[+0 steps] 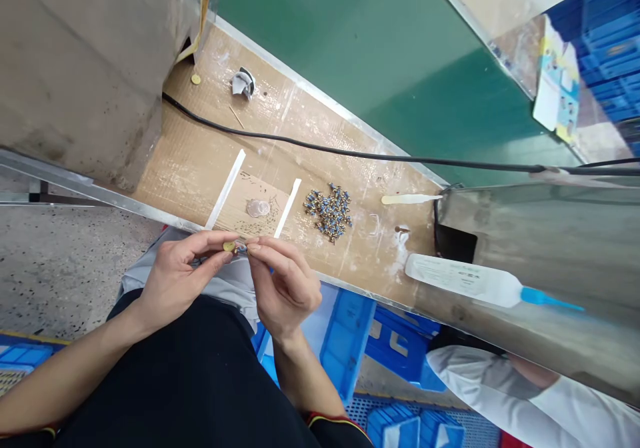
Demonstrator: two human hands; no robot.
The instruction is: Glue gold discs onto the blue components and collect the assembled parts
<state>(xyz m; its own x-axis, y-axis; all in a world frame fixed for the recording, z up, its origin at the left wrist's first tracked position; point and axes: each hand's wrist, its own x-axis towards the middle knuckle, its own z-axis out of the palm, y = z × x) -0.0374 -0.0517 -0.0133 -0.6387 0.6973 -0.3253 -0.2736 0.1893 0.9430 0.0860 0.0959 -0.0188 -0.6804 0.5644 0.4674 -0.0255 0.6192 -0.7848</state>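
My left hand [175,275], lower left of frame: thumb and index clamped on a flat round yellow disc [229,246], over the near edge of the brown cardboard-covered tabletop [175,175]. Just right of the disc, between both hands: a small blue-and-metallic part [241,249]. Step in hand, my read: close two-handed fingertip work on that pair. Next move probably calls for a light, steady pinch and fine alignment; part looks hard and easy to drop.

Centre: a clear, glossy, roundish blob [258,207] among tiny dark slivers, between two matte white tape strips [287,208]. My right hand [287,285], lower centre: fingertips together on the part's right end; exact contact too small to tell. Right of centre: loose pile of shiny blue-and-brass pieces [329,212]. Lower right: smooth white plastic bottle with tapered blue nozzle [465,279], lying on its side.
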